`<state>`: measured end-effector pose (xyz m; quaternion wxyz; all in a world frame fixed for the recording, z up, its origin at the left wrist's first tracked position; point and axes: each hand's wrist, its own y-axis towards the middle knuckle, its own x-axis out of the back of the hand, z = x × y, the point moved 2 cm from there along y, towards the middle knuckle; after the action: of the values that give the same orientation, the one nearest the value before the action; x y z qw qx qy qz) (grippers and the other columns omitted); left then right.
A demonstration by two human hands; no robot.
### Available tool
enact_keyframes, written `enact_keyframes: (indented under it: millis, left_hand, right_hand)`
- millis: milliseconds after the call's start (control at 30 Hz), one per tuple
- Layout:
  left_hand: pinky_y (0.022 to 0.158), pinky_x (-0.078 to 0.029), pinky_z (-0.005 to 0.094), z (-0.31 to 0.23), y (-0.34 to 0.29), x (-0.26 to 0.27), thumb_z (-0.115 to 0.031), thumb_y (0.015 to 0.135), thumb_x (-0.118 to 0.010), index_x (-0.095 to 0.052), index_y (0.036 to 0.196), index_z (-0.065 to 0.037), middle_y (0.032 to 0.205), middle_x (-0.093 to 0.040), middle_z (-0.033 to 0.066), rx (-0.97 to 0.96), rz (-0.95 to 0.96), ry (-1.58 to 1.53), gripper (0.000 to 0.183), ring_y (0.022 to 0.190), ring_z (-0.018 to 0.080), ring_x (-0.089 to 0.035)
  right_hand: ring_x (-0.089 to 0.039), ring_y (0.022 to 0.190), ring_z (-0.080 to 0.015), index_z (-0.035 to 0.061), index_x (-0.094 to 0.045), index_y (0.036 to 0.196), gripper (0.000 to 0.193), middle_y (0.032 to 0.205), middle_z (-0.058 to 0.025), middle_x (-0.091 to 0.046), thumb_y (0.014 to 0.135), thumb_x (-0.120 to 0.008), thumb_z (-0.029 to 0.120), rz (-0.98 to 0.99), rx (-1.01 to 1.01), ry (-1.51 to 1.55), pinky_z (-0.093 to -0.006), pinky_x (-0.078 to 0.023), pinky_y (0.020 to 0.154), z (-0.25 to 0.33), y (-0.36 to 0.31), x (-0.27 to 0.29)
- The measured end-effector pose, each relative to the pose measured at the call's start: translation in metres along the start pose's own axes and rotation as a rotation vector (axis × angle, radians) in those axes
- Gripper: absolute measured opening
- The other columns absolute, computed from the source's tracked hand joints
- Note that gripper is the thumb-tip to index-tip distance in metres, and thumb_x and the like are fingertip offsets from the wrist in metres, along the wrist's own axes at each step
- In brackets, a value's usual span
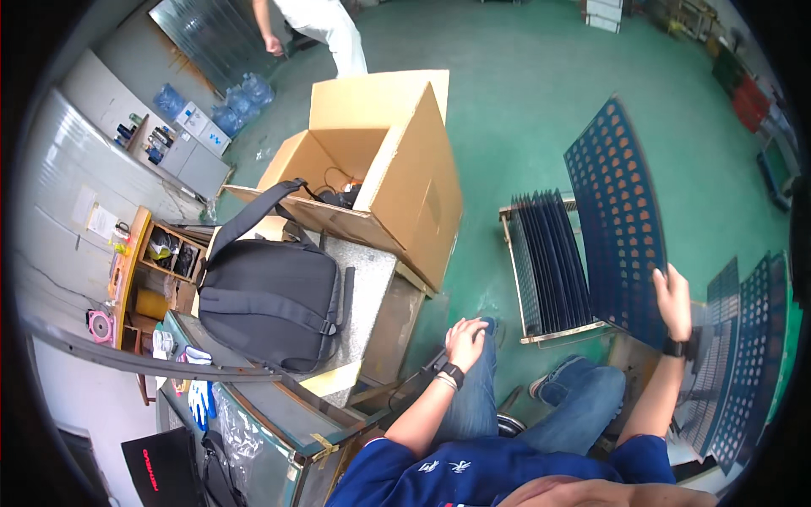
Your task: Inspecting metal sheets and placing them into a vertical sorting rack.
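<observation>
A large dark blue panel (617, 228) with rows of copper-coloured spots stands tilted at the right. My right hand (673, 304) grips its right edge, thumb on the near face; the fingers behind it are partly hidden. Just left of that panel is a metal rack (529, 338) on the floor, filled with several similar dark panels (549, 262) set on edge. More perforated panels (743, 363) stand close to my right forearm. My left hand (465, 344) lies on my left knee, fingers loosely extended, holding nothing.
A large open cardboard box (427, 203) and a black backpack (262, 296) rest on the surface to my left. Gloves (201, 404) and clear plastic (241, 427) lie nearer. Another person (325, 34) stands beyond the box. Water bottles (245, 101) sit by the far left wall.
</observation>
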<state>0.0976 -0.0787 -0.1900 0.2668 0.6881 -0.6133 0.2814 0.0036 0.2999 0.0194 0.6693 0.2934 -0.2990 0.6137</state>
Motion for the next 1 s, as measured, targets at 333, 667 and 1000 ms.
enact_keyframes:
  millis: [333, 667, 1000]
  left_hand:
    - [0.089, -0.043, 0.0310, -0.093, 0.008, 0.084, -0.033, 0.096, -0.042, -0.040, 0.129, -0.006, 0.121, -0.051, 0.0095, 0.223, 0.466, -1.251, 0.043, 0.106, 0.0150, -0.051]
    - [0.079, -0.049, 0.0295, -0.112, -0.029, 0.112, -0.028, 0.094, -0.047, -0.037, 0.130, -0.007, 0.115, -0.053, 0.0065, 0.100, 0.399, -1.357, 0.043, 0.097, 0.0143, -0.055]
    - [0.072, -0.049, 0.0270, -0.100, -0.039, 0.112, -0.029, 0.094, -0.048, -0.042, 0.124, -0.008, 0.105, -0.055, 0.0033, 0.090, 0.342, -1.221, 0.037, 0.089, 0.0116, -0.056]
  right_hand:
    - [-0.058, 0.091, -0.0141, 0.0003, -0.051, 0.116, 0.030, 0.107, -0.0074, -0.059, 0.092, -0.050, 0.019, -0.061, -0.074, 1.120, -0.0280, -0.047, 0.079, -0.034, -0.162, 0.017]
    - [-0.056, 0.089, -0.0099, 0.0004, -0.049, 0.119, 0.036, 0.104, -0.0051, -0.059, 0.092, -0.052, 0.024, 0.075, -0.217, 1.088, -0.0237, -0.047, 0.075, -0.030, -0.197, -0.016]
    - [-0.056, 0.090, -0.0108, -0.0003, -0.051, 0.116, 0.039, 0.104, -0.0051, -0.060, 0.091, -0.053, 0.030, 0.243, -0.232, 0.893, -0.0267, -0.046, 0.078, -0.040, -0.210, -0.020]
